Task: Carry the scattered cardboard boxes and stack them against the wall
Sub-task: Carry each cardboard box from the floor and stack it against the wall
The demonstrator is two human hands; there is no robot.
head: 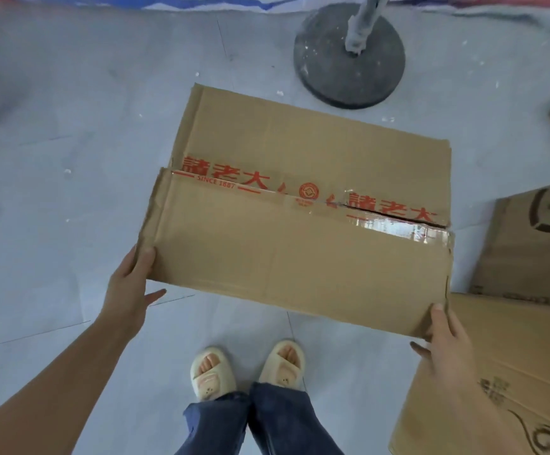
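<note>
Item 1: flattened cardboard box point(300, 205), brown, red printed lettering and clear tape along the centre seam, where the tape is split toward the right end. Location: held just above the grey tiled floor point(70, 198), in front of the person's feet, near a round stand base point(349, 57).

Hold: left hand point(129, 287) at the near-left corner, thumb on the top face, fingers reaching beneath the edge. Right hand point(444, 336) at the near-right corner, thumb on top, fingers curled under. Both hands pinch the sheet's edge.

Handling, judged: light, thin, fairly stiff along the flutes, but likely to hinge at the taped seam and at the side creases. The taped strip looks slick; bare board offers better purchase. A grip at 2 opposite edges, as here, should keep it from folding.

Items 2 and 3: further flattened boxes, one with dark printed swirls point(496, 389) beside the right hand, another point(536, 244) beyond it, both lying on the floor.
</note>
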